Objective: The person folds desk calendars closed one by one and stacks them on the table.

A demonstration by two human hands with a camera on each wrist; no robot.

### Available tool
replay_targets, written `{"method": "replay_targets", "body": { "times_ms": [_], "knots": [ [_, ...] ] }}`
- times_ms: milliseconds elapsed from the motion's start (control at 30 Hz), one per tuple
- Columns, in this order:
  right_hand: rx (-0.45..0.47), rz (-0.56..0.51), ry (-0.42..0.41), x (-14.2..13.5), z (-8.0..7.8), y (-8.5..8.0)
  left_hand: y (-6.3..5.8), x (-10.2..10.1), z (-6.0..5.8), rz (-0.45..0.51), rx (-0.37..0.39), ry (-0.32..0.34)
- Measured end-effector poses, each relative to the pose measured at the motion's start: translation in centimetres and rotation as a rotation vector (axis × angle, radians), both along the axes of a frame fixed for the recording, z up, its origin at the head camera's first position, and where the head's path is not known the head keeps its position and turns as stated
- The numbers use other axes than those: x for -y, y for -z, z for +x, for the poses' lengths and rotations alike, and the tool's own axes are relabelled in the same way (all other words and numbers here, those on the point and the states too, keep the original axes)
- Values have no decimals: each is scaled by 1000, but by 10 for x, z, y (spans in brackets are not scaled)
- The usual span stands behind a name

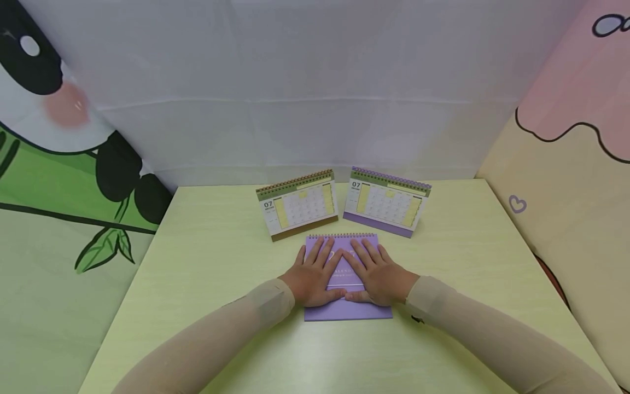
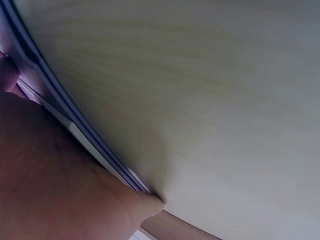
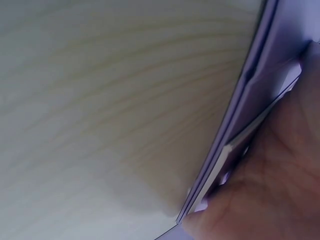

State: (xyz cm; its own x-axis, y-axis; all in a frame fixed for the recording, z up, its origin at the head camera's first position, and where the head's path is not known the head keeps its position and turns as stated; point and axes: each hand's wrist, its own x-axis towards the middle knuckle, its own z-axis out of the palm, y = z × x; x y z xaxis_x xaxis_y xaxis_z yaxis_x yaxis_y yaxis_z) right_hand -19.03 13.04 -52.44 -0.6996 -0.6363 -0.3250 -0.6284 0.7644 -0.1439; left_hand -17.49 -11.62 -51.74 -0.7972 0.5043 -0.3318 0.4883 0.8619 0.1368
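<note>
A purple spiral-bound desk calendar point(image 1: 348, 313) lies flattened on the table, its coil at the far edge. My left hand point(image 1: 314, 276) rests palm down on its left half, fingers straight and spread. On the right half, my right hand point(image 1: 383, 278) presses in the same way. The two thumbs meet near the lower middle, and the index fingertips come together above, partly hiding the white print on the cover. Each little finger reaches out over a side edge. Both wrist views show the calendar's thin layered side edge point(image 3: 245, 95) beside the palm.
Behind it stand two tented desk calendars showing 07 pages: one with a brown base point(image 1: 300, 205) at left, one with a purple base point(image 1: 386, 201) at right. A white cloth backdrop point(image 1: 315, 98) rises behind the pale yellow table point(image 1: 206, 246); printed cartoon panels flank both sides.
</note>
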Motion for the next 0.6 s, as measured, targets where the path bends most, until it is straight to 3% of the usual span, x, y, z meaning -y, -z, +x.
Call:
{"method": "replay_targets", "body": {
  "times_ms": [600],
  "knots": [
    [4,-37,2,-2,0,2,1,1,0,15,-7,-2]
  ]
}}
